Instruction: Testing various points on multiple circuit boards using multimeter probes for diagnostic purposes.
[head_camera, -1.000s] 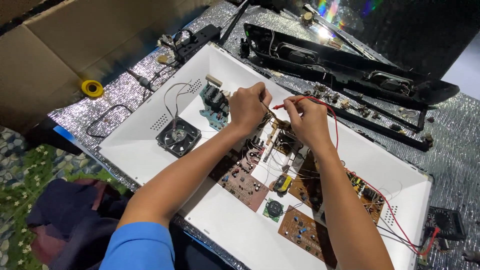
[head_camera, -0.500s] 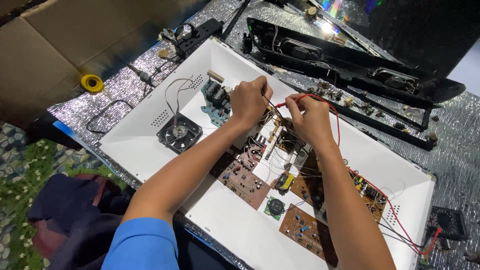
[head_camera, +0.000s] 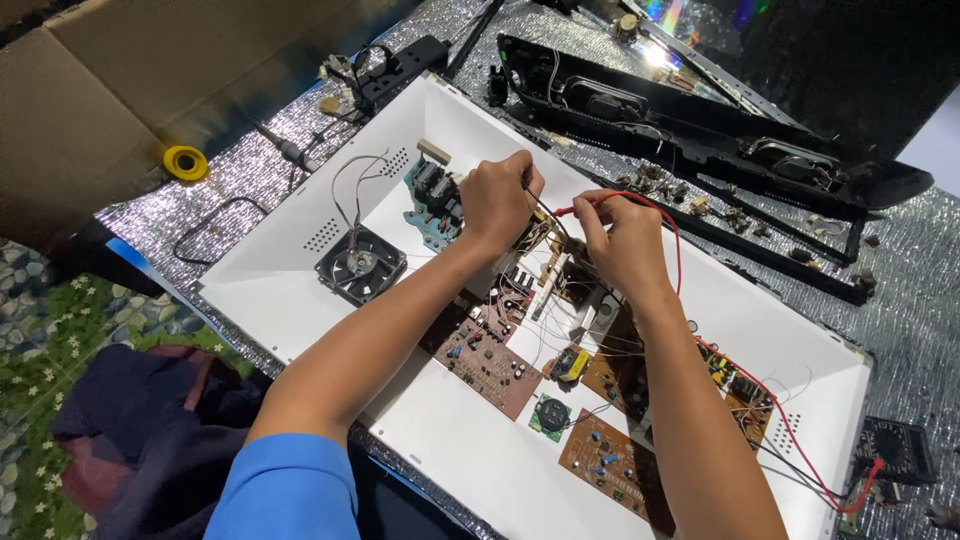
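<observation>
the fingers (head_camera: 522, 178) of the left hand (head_camera: 497, 200) are pinched shut on a thin dark probe (head_camera: 545, 212), above the middle of the white tray-like casing (head_camera: 300, 285). going left to right: off the casing's left edge, a yellow tape roll (head_camera: 186, 161) lies on the silvery tabletop (head_camera: 240, 150); inside the casing's left half sits a black fan (head_camera: 360, 266); beside the left hand, a teal board (head_camera: 432, 205). the right hand (head_camera: 622, 240) closes its fingers on a red probe (head_camera: 566, 211) with a red wire (head_camera: 660, 212) looping over it. both tips seem to meet the crowded parts at the casing's centre, though the hands hide the contact. brown circuit boards (head_camera: 490, 362) fill the casing's near middle and right; a long black frame (head_camera: 700, 130) lies beyond the casing's far edge.
</observation>
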